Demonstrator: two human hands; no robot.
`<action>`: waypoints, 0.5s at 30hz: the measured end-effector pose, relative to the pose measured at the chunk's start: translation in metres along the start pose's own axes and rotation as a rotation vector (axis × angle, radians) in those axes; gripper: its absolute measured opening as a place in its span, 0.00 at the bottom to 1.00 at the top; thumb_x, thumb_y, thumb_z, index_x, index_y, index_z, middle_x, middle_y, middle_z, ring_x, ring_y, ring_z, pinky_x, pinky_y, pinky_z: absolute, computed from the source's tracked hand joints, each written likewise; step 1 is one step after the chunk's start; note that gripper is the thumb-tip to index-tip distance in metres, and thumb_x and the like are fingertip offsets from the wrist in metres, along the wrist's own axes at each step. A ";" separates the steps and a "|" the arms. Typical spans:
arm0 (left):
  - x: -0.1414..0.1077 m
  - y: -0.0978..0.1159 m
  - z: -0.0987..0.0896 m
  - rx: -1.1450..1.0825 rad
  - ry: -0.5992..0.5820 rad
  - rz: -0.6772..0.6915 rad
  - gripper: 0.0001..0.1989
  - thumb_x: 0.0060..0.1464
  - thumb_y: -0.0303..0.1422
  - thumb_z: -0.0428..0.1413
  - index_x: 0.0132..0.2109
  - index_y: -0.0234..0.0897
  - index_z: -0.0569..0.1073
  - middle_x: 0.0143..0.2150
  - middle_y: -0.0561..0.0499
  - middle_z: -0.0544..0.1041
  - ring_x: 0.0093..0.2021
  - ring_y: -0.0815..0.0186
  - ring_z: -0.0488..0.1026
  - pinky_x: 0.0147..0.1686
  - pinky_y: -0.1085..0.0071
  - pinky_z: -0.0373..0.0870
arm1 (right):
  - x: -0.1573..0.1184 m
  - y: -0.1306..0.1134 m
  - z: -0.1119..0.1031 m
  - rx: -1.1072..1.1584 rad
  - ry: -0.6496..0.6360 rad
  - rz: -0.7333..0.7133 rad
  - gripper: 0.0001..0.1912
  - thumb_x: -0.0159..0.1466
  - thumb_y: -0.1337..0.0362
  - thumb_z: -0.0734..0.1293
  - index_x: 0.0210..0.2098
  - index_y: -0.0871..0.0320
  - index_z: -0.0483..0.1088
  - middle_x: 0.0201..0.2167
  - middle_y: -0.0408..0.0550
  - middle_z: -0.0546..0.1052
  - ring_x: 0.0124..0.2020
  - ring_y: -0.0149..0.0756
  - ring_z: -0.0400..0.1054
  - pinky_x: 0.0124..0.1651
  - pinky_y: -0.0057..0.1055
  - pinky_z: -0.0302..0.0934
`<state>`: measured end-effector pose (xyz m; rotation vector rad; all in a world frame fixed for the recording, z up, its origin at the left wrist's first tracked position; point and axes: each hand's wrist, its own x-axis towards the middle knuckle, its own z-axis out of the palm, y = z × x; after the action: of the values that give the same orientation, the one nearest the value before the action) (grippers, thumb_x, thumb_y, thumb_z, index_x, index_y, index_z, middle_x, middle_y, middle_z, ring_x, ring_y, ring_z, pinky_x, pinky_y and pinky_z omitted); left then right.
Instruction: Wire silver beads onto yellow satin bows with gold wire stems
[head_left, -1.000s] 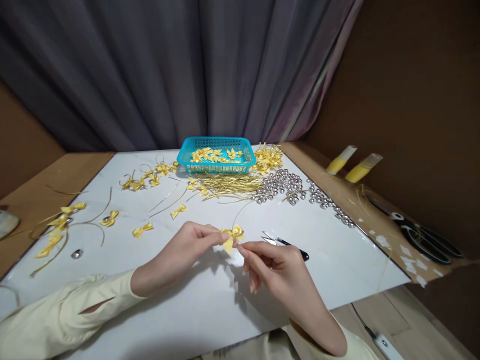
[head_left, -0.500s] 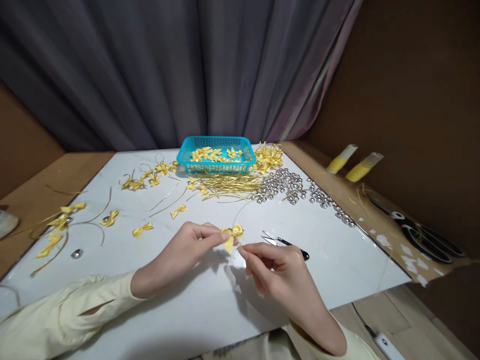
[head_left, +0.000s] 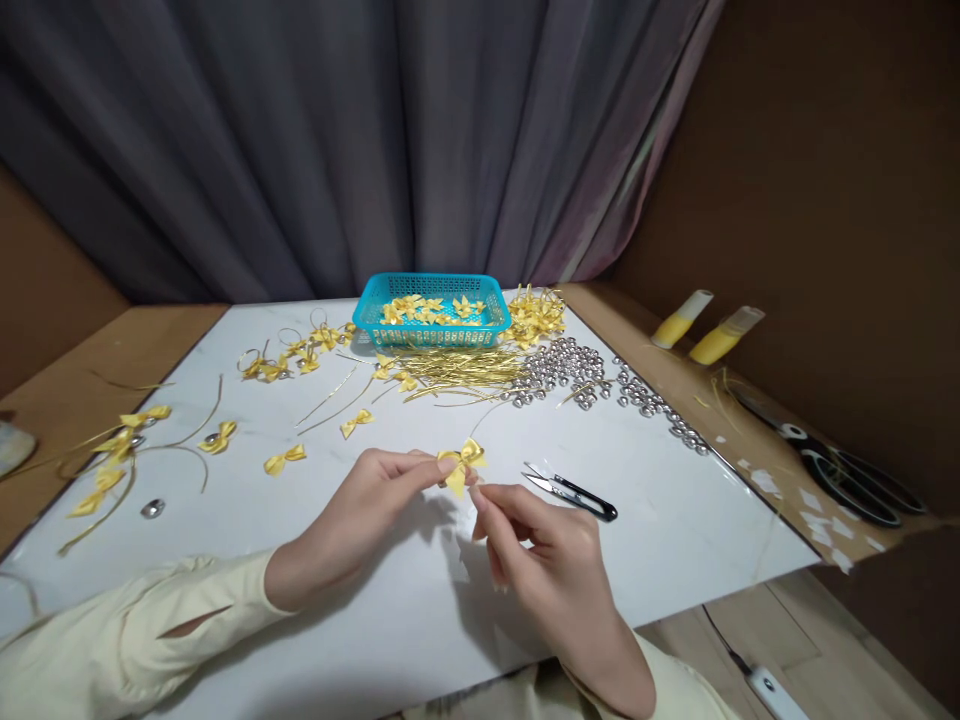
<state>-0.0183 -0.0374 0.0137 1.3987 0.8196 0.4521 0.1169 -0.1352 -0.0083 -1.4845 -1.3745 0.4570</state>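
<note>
Between my hands, over the white board, is a yellow ribbon bow (head_left: 466,455). My left hand (head_left: 367,515) pinches its left side between thumb and forefinger. The closed fingertips of my right hand (head_left: 551,560) are at the bow's lower right; what they hold is too small to make out. A thin wire (head_left: 484,418) arcs up behind the bow. Black-handled snips (head_left: 592,502) lie just beyond my right hand. Loose bows, one of them (head_left: 285,459), lie to the left of the bow in my hands.
A turquoise basket (head_left: 431,338) of bows stands at the back. Gold wires (head_left: 465,367) and silver beads (head_left: 562,360) lie before it. Large scissors (head_left: 847,475), paper scraps and two yellow tubes (head_left: 679,320) are at the right. More bows and wires lie left.
My right hand has moved slightly left and down, uncovering more of the snips. The bow has shifted slightly up and turned a little; my left hand still pinches it.
</note>
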 end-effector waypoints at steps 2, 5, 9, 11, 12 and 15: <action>-0.001 -0.003 0.002 -0.082 0.013 0.010 0.14 0.55 0.39 0.54 0.33 0.34 0.80 0.34 0.49 0.79 0.37 0.63 0.70 0.43 0.69 0.63 | -0.002 -0.001 0.006 -0.040 0.034 -0.039 0.12 0.65 0.68 0.59 0.29 0.61 0.71 0.14 0.40 0.68 0.12 0.24 0.58 0.18 0.21 0.56; -0.002 -0.007 0.004 -0.150 0.041 0.014 0.13 0.55 0.38 0.55 0.35 0.34 0.80 0.37 0.47 0.80 0.40 0.61 0.71 0.47 0.66 0.63 | -0.003 -0.002 0.012 -0.074 0.083 -0.100 0.10 0.64 0.71 0.58 0.33 0.61 0.71 0.17 0.42 0.70 0.12 0.24 0.58 0.17 0.21 0.54; -0.001 -0.008 0.005 -0.145 0.081 0.045 0.12 0.54 0.37 0.55 0.36 0.34 0.80 0.38 0.47 0.80 0.43 0.60 0.71 0.51 0.66 0.62 | -0.003 -0.001 0.016 -0.076 0.100 -0.135 0.10 0.64 0.72 0.58 0.33 0.62 0.70 0.17 0.42 0.69 0.13 0.24 0.58 0.17 0.20 0.54; -0.001 -0.008 0.005 -0.104 0.101 0.056 0.12 0.54 0.37 0.55 0.34 0.35 0.80 0.38 0.48 0.79 0.43 0.61 0.70 0.51 0.66 0.61 | -0.002 -0.001 0.017 -0.060 0.100 -0.128 0.10 0.64 0.72 0.58 0.33 0.62 0.70 0.17 0.41 0.69 0.13 0.24 0.57 0.17 0.21 0.54; -0.001 -0.008 0.004 -0.076 0.111 0.063 0.12 0.54 0.37 0.55 0.32 0.36 0.80 0.36 0.49 0.79 0.43 0.61 0.70 0.50 0.66 0.61 | -0.002 -0.001 0.017 -0.049 0.102 -0.125 0.10 0.64 0.72 0.58 0.32 0.62 0.70 0.16 0.41 0.68 0.12 0.23 0.57 0.16 0.21 0.53; -0.003 -0.007 0.002 -0.014 0.139 0.092 0.14 0.53 0.38 0.56 0.24 0.37 0.78 0.32 0.51 0.78 0.43 0.62 0.70 0.49 0.68 0.62 | -0.002 -0.003 0.019 -0.010 0.107 -0.112 0.09 0.64 0.72 0.58 0.32 0.62 0.70 0.15 0.40 0.67 0.12 0.23 0.56 0.16 0.21 0.53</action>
<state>-0.0203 -0.0417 0.0077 1.4079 0.8654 0.6300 0.0998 -0.1296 -0.0141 -1.4115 -1.3688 0.2956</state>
